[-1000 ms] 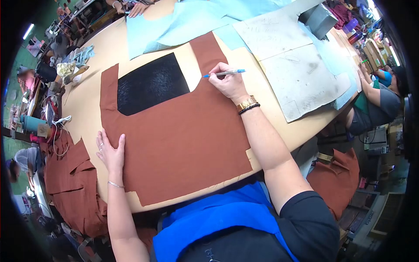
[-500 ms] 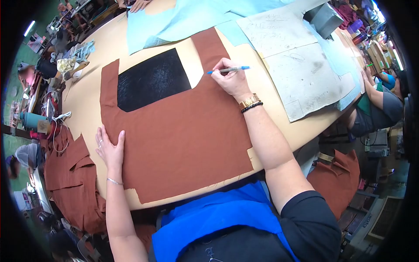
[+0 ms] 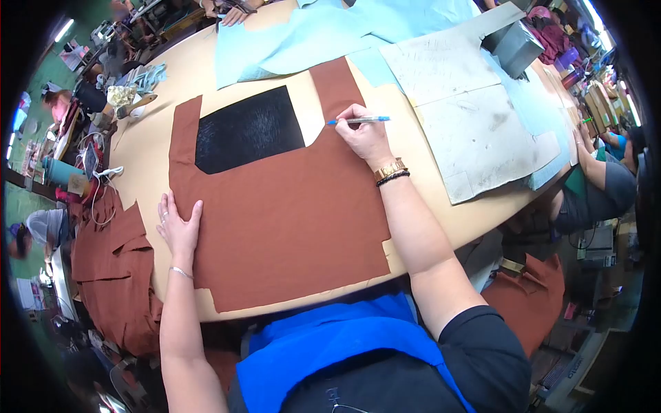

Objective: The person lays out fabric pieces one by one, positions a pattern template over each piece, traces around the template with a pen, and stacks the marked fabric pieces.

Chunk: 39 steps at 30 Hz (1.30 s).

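Observation:
A flat piece of rust-brown fabric [image 3: 289,220] with two strap-like arms lies across the table before me. My right hand [image 3: 365,138] grips a blue-and-clear pen [image 3: 372,119], its tip at the inner edge of the right strap. On the left edge of the cloth rests my left hand [image 3: 180,224], fingers spread, thumb on the fabric. A black sheet [image 3: 249,129] fills most of the gap between the straps. Whether it runs under the brown cloth I cannot tell.
Right of the fabric lies a grey pattern piece [image 3: 475,131] over light-blue cloth [image 3: 323,38], beside a grey metal block [image 3: 515,49]. A brush [image 3: 134,104] sits at the left edge. More brown fabric [image 3: 113,268] hangs at left. A co-worker [image 3: 599,165] is at right.
The pen tip has shifted slightly down along the strap's inner edge, the pen now lying flatter. The view has turned a little. My left hand stays on the cloth's left edge.

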### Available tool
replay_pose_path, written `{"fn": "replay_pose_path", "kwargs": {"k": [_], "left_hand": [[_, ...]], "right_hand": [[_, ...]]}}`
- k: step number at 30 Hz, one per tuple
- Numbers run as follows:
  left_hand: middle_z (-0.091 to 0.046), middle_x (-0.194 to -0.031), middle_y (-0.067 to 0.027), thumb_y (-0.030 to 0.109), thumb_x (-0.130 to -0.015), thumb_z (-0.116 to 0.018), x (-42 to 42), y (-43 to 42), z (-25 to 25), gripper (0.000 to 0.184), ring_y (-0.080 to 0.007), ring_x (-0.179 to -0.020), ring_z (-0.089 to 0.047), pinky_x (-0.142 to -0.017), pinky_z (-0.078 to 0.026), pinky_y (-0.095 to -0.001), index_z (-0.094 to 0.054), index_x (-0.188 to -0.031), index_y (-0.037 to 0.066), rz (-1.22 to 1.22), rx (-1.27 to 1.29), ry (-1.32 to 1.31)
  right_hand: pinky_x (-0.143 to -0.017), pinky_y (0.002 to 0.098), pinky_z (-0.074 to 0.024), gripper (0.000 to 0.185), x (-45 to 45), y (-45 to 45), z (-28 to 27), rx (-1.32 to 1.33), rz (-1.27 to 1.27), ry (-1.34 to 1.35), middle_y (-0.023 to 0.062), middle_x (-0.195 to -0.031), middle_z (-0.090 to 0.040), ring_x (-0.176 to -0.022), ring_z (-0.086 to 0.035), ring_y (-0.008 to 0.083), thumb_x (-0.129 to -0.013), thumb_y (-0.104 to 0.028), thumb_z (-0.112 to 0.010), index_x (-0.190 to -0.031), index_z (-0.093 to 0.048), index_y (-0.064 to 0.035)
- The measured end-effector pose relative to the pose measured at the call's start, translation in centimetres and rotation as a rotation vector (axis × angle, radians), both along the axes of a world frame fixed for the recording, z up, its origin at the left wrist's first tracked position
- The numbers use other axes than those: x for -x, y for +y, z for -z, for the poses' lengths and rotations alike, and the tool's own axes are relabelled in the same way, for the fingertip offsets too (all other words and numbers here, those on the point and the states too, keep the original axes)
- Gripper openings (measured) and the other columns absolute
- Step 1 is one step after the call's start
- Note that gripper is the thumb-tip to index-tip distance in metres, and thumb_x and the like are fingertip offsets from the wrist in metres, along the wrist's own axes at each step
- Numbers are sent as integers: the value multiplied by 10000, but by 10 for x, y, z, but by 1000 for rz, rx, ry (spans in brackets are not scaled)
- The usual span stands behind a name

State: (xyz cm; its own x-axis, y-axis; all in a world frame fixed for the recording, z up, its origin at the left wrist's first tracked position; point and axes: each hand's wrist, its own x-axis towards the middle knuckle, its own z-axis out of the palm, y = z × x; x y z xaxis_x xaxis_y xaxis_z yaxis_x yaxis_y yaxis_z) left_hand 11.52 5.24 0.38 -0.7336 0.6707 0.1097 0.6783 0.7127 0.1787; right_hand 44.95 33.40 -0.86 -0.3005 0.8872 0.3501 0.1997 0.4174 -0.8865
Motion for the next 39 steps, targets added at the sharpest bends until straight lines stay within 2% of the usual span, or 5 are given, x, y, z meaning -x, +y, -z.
{"fn": "replay_pose_path", "kwargs": {"k": [9,17,29,35,39], "left_hand": [[-311,-1563,-108,619,-853,-598,-4,0,0,846,-276,-1470,-223,-1112,-180,-668,-357,-1497,126,-10,-12,18],[-407,-1499,-129,606,-853,-605,-4,-2,7,780,-283,-1419,-329,-1116,-263,-580,-467,-1426,97,29,-65,103],[-679,-1025,-143,429,-854,-680,-14,16,6,408,-315,-950,-652,-834,-512,-417,-664,-1039,66,7,-285,-13],[-671,-977,-219,257,-957,-592,-19,15,13,308,-350,-951,-661,-813,-502,-407,-509,-1127,15,-38,-902,-337],[-641,-1087,-119,215,-977,-565,3,-44,-39,279,-210,-1002,-592,-902,-462,-354,-525,-1114,-25,-105,-1156,-517]], "right_hand": [[-599,260,-516,114,0,1,-7,61,-6,-17,56,-696,-679,-645,-640,101,-814,-140,-668,-798,-650,-29],[-734,258,-526,248,-4,9,-17,164,-63,298,72,-904,-699,-806,-636,109,-1015,-212,-508,-1115,-642,-29],[-913,296,-493,291,-6,20,-8,5,16,260,97,-1034,-704,-1010,-638,152,-1026,-235,-493,-1138,-644,-13],[-964,325,-464,374,-21,25,-6,-18,105,205,121,-1110,-682,-1052,-623,193,-1034,-290,-469,-1203,-600,17],[-975,334,-463,409,-29,33,8,85,31,170,152,-1163,-657,-1089,-614,214,-1030,-305,-473,-1220,-580,40]]}}
